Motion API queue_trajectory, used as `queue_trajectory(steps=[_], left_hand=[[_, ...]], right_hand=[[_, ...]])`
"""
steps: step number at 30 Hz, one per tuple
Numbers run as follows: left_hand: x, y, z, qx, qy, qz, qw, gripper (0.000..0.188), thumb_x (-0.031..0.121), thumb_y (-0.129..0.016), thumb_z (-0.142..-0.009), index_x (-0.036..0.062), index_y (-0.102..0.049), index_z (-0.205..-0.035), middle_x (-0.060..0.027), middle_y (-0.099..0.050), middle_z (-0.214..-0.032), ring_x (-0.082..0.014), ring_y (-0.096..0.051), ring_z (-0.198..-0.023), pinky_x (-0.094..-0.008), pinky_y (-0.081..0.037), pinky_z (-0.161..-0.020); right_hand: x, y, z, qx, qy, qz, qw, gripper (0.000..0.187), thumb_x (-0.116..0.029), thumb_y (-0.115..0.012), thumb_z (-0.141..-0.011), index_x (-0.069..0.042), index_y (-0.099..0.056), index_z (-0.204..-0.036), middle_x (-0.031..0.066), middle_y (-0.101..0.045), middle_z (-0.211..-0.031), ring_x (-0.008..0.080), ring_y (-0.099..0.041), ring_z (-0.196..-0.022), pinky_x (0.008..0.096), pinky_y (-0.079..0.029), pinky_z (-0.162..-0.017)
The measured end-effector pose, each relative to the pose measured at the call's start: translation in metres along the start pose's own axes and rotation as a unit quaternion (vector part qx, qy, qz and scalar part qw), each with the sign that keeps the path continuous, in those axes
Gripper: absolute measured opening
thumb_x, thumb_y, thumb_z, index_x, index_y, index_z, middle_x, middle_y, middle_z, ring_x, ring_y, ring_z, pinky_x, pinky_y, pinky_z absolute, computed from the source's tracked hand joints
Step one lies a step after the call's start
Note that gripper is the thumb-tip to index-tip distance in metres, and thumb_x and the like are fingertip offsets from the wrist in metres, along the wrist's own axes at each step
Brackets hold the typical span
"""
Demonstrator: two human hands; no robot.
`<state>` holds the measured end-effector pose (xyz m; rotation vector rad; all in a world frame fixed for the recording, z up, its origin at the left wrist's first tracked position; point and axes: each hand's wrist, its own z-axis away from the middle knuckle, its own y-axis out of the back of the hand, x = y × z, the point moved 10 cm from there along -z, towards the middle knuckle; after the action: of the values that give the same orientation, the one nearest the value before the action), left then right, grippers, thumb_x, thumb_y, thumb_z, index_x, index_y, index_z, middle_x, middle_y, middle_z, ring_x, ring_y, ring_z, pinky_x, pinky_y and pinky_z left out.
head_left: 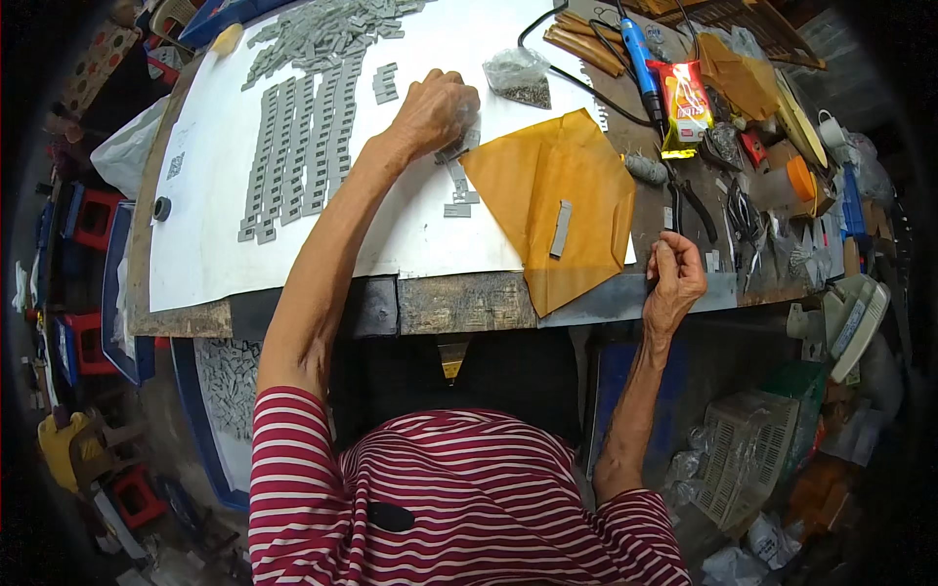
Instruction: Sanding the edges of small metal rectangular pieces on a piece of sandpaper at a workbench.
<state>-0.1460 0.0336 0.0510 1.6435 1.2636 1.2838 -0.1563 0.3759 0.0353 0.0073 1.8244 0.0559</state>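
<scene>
Head: left fingers [459, 93] curled near grey pieces [457, 210]; right fingers [687, 252] pinched together.

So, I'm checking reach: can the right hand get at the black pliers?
Probably yes: the black pliers lie just beyond the right hand, handles toward it, with nothing visibly in the way.

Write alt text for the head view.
The left hand is over white paper with rows of small gray pieces on a cluttered workbench; the right hand is near its front edge, beside an amber sheet bearing one gray strip.
</scene>
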Motion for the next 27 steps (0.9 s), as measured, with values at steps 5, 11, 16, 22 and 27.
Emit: queue_trajectory(steps=[5,11,16,22,27], left_hand=[[0.001,0.001,-0.002,0.011,0.005,0.014,1.0,0.013,0.004,-0.065,-0.071,0.0058,-0.059,-0.082,-0.0059,-0.057,-0.086,-0.0244,-0.049,-0.087,-0.0361,-0.042,-0.078],[0.002,0.004,0.0,0.029,-0.024,0.03,0.999,0.01,-0.001,-0.058,-0.073,0.0055,-0.054,-0.08,-0.0045,-0.057,-0.075,-0.0235,-0.051,-0.077,-0.0363,-0.041,-0.071],[0.01,0.03,0.011,0.127,-0.081,0.068,0.986,0.014,-0.006,-0.055,-0.071,0.0044,-0.054,-0.08,-0.005,-0.058,-0.076,-0.0233,-0.051,-0.076,-0.034,-0.041,-0.07],[0.012,0.05,0.043,0.18,-0.034,0.191,0.964,0.016,-0.005,-0.055,-0.078,0.0032,-0.056,-0.092,-0.0061,-0.058,-0.081,-0.016,-0.053,-0.072,-0.028,-0.042,-0.065],[0.0,0.038,0.078,0.134,0.117,0.387,0.905,0.02,0.012,-0.056,-0.084,0.0022,-0.061,-0.101,-0.0004,-0.056,-0.075,-0.006,-0.046,-0.065,-0.0193,-0.037,-0.057]], right_hand=[[0.0,0.002,0.0,0.002,0.011,-0.004,1.0,0.011,-0.001,-0.055,-0.081,0.005,-0.058,-0.09,0.0055,-0.058,-0.073,0.0052,-0.047,-0.057,0.0172,-0.036,-0.047],[0.001,0.0,-0.002,0.008,0.009,-0.023,1.0,0.011,-0.002,-0.056,-0.08,0.005,-0.058,-0.089,0.0042,-0.056,-0.07,0.0051,-0.046,-0.055,0.0173,-0.036,-0.046],[0.004,0.002,-0.002,0.0,0.012,-0.025,1.0,0.012,-0.004,-0.056,-0.081,0.004,-0.058,-0.09,0.0058,-0.058,-0.073,0.0059,-0.047,-0.056,0.0177,-0.036,-0.047],[-0.005,0.0,-0.002,-0.001,0.023,0.023,0.999,0.011,-0.004,-0.056,-0.081,0.003,-0.058,-0.089,0.0034,-0.056,-0.069,0.0055,-0.045,-0.054,0.0177,-0.035,-0.047],[-0.044,-0.021,0.002,-0.011,0.115,0.189,0.975,0.009,-0.002,-0.055,-0.081,0.001,-0.059,-0.088,-0.0022,-0.051,-0.069,0.0041,-0.042,-0.059,0.0185,-0.036,-0.052]])
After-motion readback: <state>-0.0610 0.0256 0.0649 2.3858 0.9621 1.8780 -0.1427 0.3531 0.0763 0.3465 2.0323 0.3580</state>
